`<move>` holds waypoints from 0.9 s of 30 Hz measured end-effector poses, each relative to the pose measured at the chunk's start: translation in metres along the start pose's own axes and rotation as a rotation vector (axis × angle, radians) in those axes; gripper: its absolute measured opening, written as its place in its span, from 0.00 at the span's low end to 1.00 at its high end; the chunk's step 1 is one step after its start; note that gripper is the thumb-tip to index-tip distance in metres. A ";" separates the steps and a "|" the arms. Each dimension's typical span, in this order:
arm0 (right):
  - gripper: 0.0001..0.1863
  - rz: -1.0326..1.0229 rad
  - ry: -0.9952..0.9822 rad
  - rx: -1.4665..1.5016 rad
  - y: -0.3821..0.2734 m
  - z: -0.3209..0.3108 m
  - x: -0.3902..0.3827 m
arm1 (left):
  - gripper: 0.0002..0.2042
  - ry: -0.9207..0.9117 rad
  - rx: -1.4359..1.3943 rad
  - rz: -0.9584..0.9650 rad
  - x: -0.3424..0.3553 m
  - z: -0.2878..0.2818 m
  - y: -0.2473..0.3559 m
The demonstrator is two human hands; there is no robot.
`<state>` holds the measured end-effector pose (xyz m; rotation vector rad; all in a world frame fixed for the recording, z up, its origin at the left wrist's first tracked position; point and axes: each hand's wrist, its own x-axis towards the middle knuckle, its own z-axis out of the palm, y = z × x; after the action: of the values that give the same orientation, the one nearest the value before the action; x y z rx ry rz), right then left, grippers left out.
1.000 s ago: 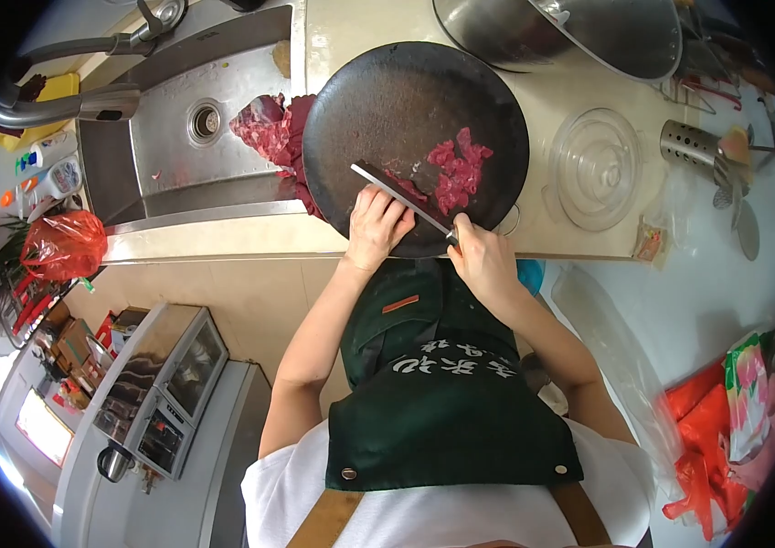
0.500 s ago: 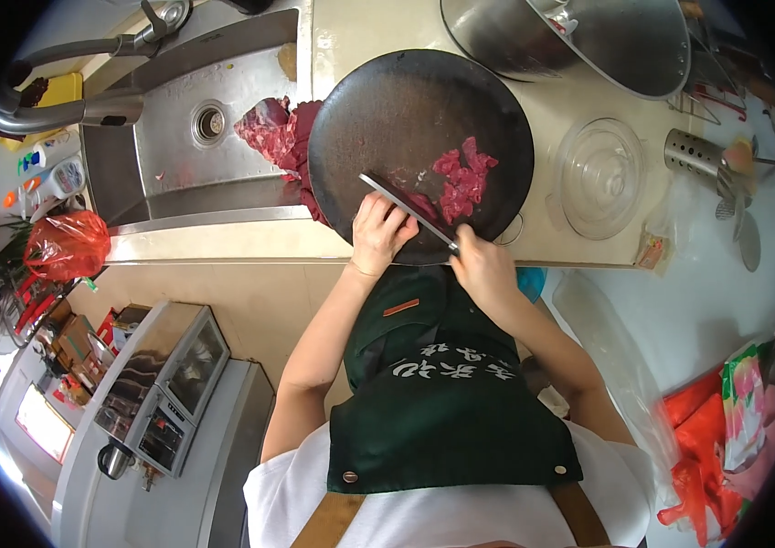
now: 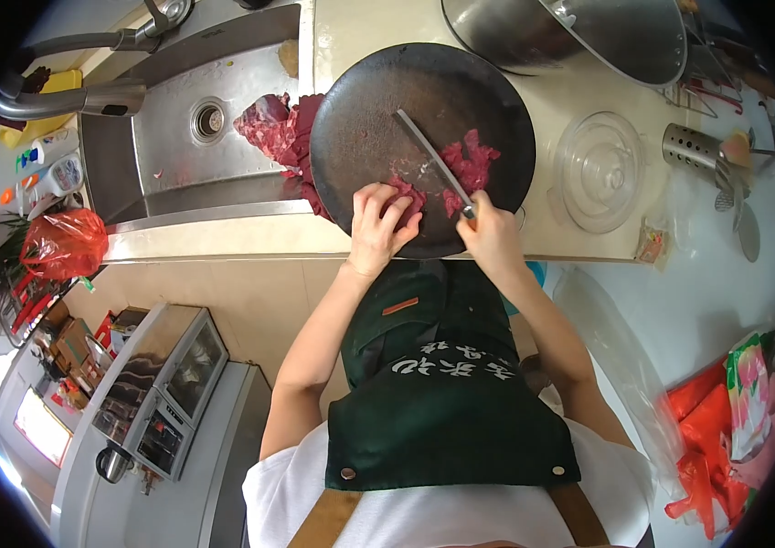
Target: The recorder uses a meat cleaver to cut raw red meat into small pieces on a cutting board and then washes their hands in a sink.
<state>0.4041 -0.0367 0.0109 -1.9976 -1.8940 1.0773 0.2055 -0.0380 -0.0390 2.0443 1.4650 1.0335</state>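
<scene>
Pale counter [image 3: 369, 27] runs across the kitchen, with a steel sink [image 3: 168, 119] set into it on the left; a steel pot [image 3: 625, 36] stands at the far right, partly cut off by the fisheye rim; the person wears a dark green apron [image 3: 451, 429] and stands close to the counter's near edge; a round, dark chopping board [image 3: 378, 91] lies on the counter just beside the sink; a clear round lid [image 3: 599, 172] lies to its right, apart from it; a large chunk of raw meat [image 3: 269, 131] lies at the sink's right side, near the board; the right hand [image 3: 494, 239] has its fingers curled round the handle of a knife [image 3: 433, 151], whose blade slants away to the upper left over the board; the left hand [image 3: 376, 228] bends its fingers, set close together, over a smaller piece of meat [image 3: 408, 196] near the board's close edge; whether they pinch it or only press on it, I cannot tell; cut slices of meat [image 3: 472, 160] lie on the board to the right of the blade.
</scene>
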 end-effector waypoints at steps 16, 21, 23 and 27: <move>0.18 -0.066 -0.181 -0.326 -0.018 -0.015 -0.049 | 0.14 -0.084 0.004 0.063 -0.011 0.005 -0.012; 0.17 -0.162 -0.102 -0.313 -0.037 0.007 -0.006 | 0.14 -0.083 0.004 0.079 -0.008 0.005 -0.013; 0.18 -0.126 -0.142 -0.222 -0.023 0.000 -0.029 | 0.13 -0.093 0.019 0.047 -0.012 0.003 -0.013; 0.20 -0.027 -0.174 -0.303 0.000 -0.005 -0.057 | 0.13 -0.065 0.015 0.063 -0.011 0.003 -0.010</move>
<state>0.4115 -0.0872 0.0360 -2.0806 -2.2879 1.0407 0.1996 -0.0447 -0.0519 2.1269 1.3874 0.9735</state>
